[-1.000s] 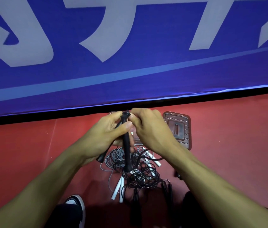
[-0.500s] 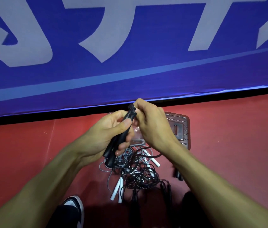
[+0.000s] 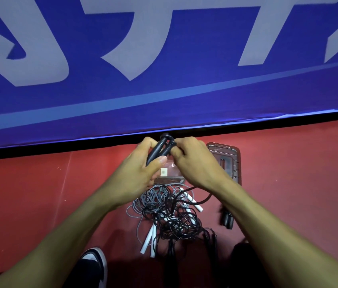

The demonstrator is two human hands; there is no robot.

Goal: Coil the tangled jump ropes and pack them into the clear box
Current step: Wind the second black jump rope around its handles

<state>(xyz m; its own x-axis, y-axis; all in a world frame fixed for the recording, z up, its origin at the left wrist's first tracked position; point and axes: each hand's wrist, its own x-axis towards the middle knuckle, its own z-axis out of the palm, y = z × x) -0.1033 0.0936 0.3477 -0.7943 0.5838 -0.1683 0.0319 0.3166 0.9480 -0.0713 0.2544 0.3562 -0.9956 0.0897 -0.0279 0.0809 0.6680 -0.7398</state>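
Two black jump-rope handles (image 3: 161, 148) are held side by side above the floor. My left hand (image 3: 137, 173) grips them from the left and my right hand (image 3: 195, 163) pinches their upper ends from the right. A black cord runs from under my right wrist down to the tangled pile of black and grey ropes (image 3: 170, 213) with white handles (image 3: 148, 239) on the red floor. The clear box (image 3: 170, 173) lies behind my hands, mostly hidden. Its clear lid (image 3: 231, 161) lies to the right.
A blue banner (image 3: 164, 69) with pale lettering stands as a wall just behind the box. Another pair of black handles (image 3: 227, 220) lies right of the pile beside my right forearm. My black-and-white shoe (image 3: 94, 265) is at the bottom left. The red floor (image 3: 29, 194) spreads to both sides.
The black handle that hung upright in my left hand has been lifted and laid next to the second one; both hands rose slightly toward the banner.
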